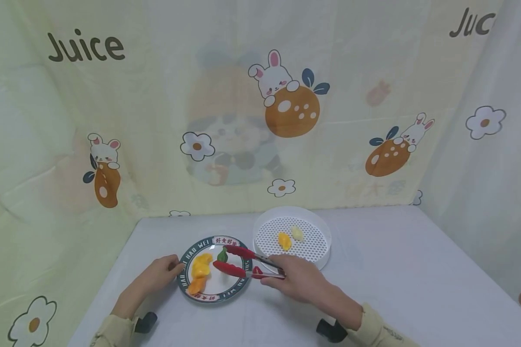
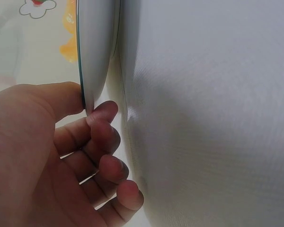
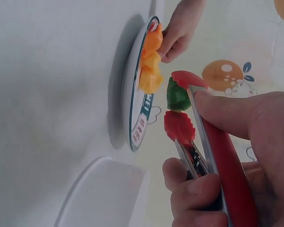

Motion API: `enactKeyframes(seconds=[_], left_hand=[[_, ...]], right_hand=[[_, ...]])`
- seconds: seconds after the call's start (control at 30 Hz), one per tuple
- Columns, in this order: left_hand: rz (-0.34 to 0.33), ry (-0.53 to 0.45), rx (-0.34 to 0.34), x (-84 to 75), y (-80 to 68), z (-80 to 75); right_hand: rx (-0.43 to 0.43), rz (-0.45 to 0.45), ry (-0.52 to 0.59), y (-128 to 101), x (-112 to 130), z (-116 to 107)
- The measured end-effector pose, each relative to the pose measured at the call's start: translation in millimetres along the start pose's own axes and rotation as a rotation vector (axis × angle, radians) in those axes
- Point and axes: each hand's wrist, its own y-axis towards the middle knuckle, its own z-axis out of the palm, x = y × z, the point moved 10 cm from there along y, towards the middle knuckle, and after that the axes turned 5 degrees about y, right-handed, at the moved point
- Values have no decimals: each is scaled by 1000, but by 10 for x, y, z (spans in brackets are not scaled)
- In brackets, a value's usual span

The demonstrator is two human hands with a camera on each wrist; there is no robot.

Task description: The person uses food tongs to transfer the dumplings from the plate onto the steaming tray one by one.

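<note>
A round plate (image 1: 239, 286) with a dark lettered rim holds yellow and orange food pieces (image 1: 201, 270). My left hand (image 1: 173, 268) pinches the plate's left rim, thumb on top and fingers curled under it (image 2: 92, 108). My right hand (image 1: 274, 274) grips red tongs (image 1: 247, 262) by their handles (image 3: 199, 142). The tongs' two scalloped tips stand apart over the plate's far right side. A small green piece (image 1: 222, 254) sits between the tips (image 3: 178, 94), touching the upper one; whether it is clamped I cannot tell.
A white round perforated tray (image 1: 321, 236) stands just right of the plate, with a yellow piece (image 1: 284, 241) and a pale piece (image 1: 297, 233) in it. A white cloth (image 1: 417, 279) covers the table. Cartoon-printed curtains close the back and both sides.
</note>
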Motion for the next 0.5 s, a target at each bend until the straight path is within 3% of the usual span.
enactKeyframes(seconds=[0.5], left_hand=[[1,-11,-4,-8,-5,8]], right_hand=[[-98,109,-9,-117,-333,-287]])
